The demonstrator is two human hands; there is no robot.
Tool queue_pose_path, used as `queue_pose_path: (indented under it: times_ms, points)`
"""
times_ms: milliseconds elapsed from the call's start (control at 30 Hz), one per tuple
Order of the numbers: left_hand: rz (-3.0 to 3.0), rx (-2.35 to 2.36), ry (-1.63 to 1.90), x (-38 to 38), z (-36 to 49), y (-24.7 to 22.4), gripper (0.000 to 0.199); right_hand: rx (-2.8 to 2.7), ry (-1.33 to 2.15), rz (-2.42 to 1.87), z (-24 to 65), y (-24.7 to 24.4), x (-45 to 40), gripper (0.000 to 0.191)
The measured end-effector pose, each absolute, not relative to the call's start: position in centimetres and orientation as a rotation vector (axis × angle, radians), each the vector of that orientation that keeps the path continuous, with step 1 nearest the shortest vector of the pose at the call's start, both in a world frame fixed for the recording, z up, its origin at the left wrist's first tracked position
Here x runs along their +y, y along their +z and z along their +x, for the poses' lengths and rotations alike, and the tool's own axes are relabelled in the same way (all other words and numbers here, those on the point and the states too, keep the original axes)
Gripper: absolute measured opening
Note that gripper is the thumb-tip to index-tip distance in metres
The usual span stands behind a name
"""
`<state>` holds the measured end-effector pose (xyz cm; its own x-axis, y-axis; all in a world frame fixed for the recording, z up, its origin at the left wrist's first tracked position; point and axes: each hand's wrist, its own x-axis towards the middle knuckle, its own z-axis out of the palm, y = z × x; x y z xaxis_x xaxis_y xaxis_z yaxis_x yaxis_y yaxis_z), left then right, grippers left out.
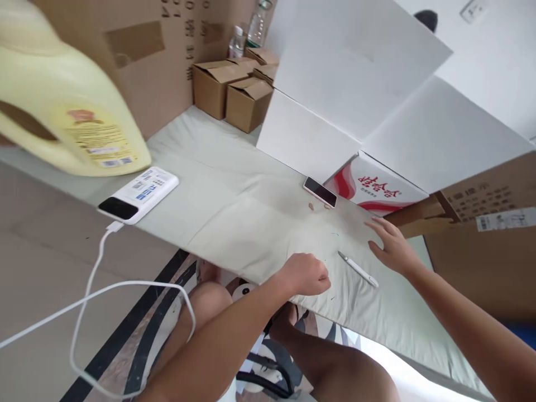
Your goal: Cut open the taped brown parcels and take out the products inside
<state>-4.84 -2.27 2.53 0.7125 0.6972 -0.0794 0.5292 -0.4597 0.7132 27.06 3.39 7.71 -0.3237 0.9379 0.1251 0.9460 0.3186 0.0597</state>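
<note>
My left hand is curled into a fist over the near edge of the cloth-covered surface, and nothing sticks out of it. My right hand hovers or rests at the right with its fingers spread, holding nothing. Between the two hands lies a slim white craft knife, its grey tip pointing up and left. Beyond it, a small flat device with a dark face and pale rim lies against a white carton with red printing. Small brown bits lie beside that device.
At the left stand a yellow jug and a white power bank with a white cable. Small brown boxes and bottles are at the back. Large cartons border the right. My legs are below the edge.
</note>
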Motion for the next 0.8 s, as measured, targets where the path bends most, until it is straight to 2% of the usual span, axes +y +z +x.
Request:
queue_pose_path:
  times_ms: [167, 300, 433, 567, 700, 800]
  points:
    - [2.098, 0.993, 0.394, -1.4, -7.6, 3.3, 0.026, -2.695, -0.275, -1.395, 15.2, 8.0, 7.8, 0.050]
    - [2.009, 1.028, 0.459, -0.5, -9.6, 3.5, 0.028, -2.782, -0.189, -1.302, 4.2, 7.3, 12.5, 0.053]
    - [1.916, 0.962, 0.462, -0.4, -12.4, 3.5, 0.027, -2.736, -0.159, -1.374, -6.0, 6.7, 18.3, 0.057]
    - [1.778, 0.978, 0.458, -0.7, -15.2, 3.3, 0.033, -2.608, -0.195, -1.561, -14.6, 8.3, 25.2, 0.062]
    - [1.627, 0.951, 0.512, -0.8, -16.9, 2.3, 0.038, -2.509, -0.236, -1.698, -20.2, 10.3, 31.4, 0.069]
    - [1.581, 0.981, 0.532, -0.4, -18.3, 1.8, 0.040, -2.482, -0.281, -1.835, -22.2, 10.8, 34.4, 0.062]
